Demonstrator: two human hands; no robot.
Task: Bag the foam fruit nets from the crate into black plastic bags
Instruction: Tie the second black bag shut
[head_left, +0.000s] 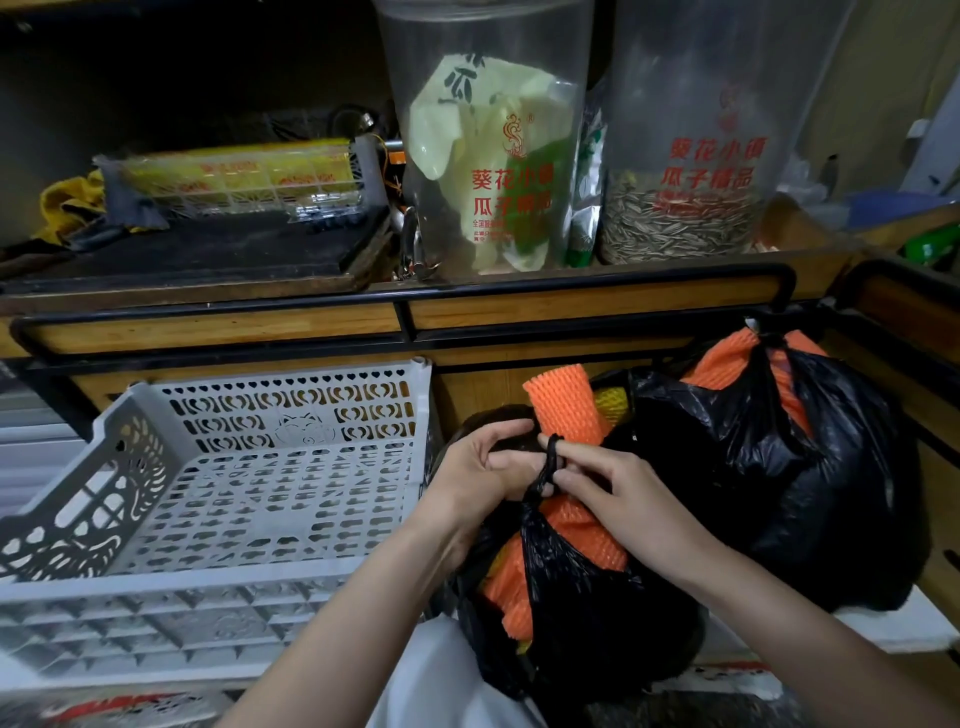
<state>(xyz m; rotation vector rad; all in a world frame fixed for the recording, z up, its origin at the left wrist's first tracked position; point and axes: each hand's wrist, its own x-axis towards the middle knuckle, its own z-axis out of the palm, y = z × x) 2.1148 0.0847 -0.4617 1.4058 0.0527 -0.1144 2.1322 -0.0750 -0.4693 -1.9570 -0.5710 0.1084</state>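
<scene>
Beside the crate, at its right end: your two hands meet over the mouth of the near bag, and that is where the work is.
Right hand (605, 480): fingers curled and pinched on the twisted black handle strand (546, 470), which loops over one fingertip; it grips nothing else.
Left hand (480, 467): fingers bent inward, closed on the other gathered part of the bag mouth, touching the right hand; exactly what lies under the fingers is hidden.
Arms: both forearms reach forward and up from the bottom edge, wrists bent toward each other, the left one crossing in front of the crate's right corner.
Near bag (576, 618): black plastic, just right of the crate, stuffed with orange foam nets (563, 408); one roll stands out above your hands, others show through the gap below them.
Far bag (810, 478): further right of the crate, touching the near bag, its top already knotted, orange showing beneath the knot.
Crate (218, 499): grey, perforated, tilted toward you, and no nets show inside.
Step in hand: you look to be tying off the last bag, so the task seems nearly done.
Next move: probably draw the strand through and pull the knot tight, pressing the tall roll down so the mouth closes.
</scene>
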